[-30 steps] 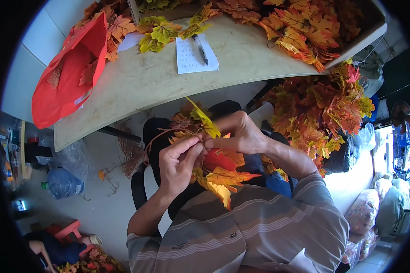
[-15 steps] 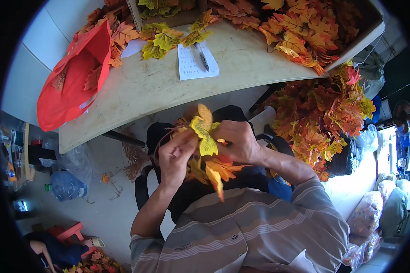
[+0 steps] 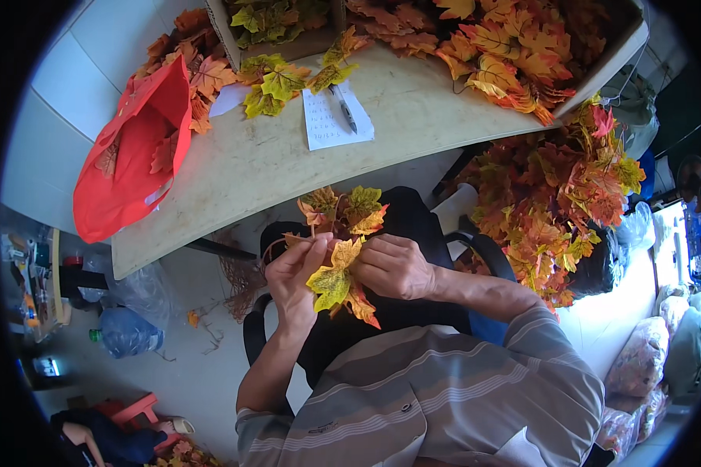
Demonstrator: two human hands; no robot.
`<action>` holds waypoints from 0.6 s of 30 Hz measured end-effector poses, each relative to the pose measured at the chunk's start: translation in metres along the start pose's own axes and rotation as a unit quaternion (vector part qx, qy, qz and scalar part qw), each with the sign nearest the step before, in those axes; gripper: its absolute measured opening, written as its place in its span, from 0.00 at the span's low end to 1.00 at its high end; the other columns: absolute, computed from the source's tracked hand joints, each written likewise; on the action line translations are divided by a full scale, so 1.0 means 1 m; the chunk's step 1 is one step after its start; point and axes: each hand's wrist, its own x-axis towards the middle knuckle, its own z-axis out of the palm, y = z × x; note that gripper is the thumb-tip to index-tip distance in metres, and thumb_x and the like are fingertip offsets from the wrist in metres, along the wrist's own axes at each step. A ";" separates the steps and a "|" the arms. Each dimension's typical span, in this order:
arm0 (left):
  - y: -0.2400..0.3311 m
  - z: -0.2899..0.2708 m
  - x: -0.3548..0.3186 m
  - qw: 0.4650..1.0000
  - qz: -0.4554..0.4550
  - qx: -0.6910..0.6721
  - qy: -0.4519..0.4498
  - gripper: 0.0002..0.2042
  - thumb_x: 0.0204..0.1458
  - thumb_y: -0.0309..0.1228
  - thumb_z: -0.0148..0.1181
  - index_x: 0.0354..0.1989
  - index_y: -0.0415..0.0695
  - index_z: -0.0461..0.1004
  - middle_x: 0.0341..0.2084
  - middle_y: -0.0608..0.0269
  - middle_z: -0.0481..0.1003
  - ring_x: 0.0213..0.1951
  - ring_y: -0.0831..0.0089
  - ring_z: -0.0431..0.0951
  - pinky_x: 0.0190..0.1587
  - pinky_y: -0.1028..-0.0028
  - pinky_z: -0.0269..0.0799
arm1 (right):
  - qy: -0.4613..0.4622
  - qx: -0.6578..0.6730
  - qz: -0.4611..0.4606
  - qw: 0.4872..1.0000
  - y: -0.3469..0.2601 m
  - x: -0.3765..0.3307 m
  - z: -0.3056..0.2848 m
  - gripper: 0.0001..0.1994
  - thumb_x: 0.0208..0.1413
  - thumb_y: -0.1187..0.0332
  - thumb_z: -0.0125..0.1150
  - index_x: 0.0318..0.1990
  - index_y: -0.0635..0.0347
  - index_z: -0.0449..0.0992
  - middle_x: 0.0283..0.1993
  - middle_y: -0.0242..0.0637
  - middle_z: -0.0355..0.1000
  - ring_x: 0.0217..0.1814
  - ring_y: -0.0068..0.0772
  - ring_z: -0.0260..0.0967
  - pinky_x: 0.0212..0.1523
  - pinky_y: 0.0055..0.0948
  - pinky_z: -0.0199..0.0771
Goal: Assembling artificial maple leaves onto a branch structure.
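Note:
Over my lap, both hands hold an artificial maple leaf garland (image 3: 332,282), with yellow, green and orange leaves around a thin brown stem. My left hand (image 3: 294,279) is closed, its thumb and fingers pinching the garland near the stem, and a bit of stem curves out beside it. My right hand (image 3: 397,268) is closed at the garland's right side, fingers curled; what exactly lies inside them is hidden. Green and orange leaves stand up above and between the hands, while a yellow leaf and an orange one hang below.
Ahead is a table (image 3: 234,175) bearing a red fabric bag (image 3: 125,175), a paper sheet (image 3: 327,128), a pen (image 3: 344,109) and boxed leaves (image 3: 514,54). Leaf garlands (image 3: 553,194) hang at its right. A blue plastic bottle (image 3: 128,332) lies left; another person (image 3: 105,436) is lower left.
The garland has turned in my hands: the yellow leaf now hangs lower, and green and orange leaves show above. My right hand has shifted down slightly. The whole view has tilted a little.

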 end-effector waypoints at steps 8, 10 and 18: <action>0.006 -0.017 0.007 0.985 0.149 0.077 -0.027 0.09 0.52 0.21 0.59 0.41 0.32 0.77 0.32 0.60 0.79 0.35 0.79 0.77 0.41 0.80 0.71 | 0.013 0.033 0.042 0.998 -0.004 0.013 -0.020 0.14 0.34 0.76 0.67 0.34 0.63 0.76 0.30 0.35 0.71 0.30 0.32 0.72 0.27 0.27 0.73; 0.008 -0.018 0.013 0.955 0.205 0.213 -0.011 0.09 0.50 0.20 0.59 0.40 0.33 0.77 0.32 0.63 0.78 0.34 0.81 0.76 0.41 0.80 0.71 | 0.047 0.067 0.029 0.996 -0.012 0.024 -0.037 0.11 0.37 0.77 0.67 0.33 0.64 0.76 0.30 0.35 0.72 0.29 0.32 0.73 0.26 0.28 0.73; -0.025 0.032 0.051 0.853 0.325 0.405 -0.045 0.04 0.47 0.21 0.61 0.32 0.35 0.78 0.27 0.54 0.78 0.31 0.63 0.78 0.36 0.70 0.72 | 0.020 0.309 -0.036 0.950 -0.074 0.129 0.029 0.18 0.57 0.56 0.52 0.38 0.67 0.70 0.32 0.44 0.65 0.34 0.46 0.65 0.33 0.42 0.70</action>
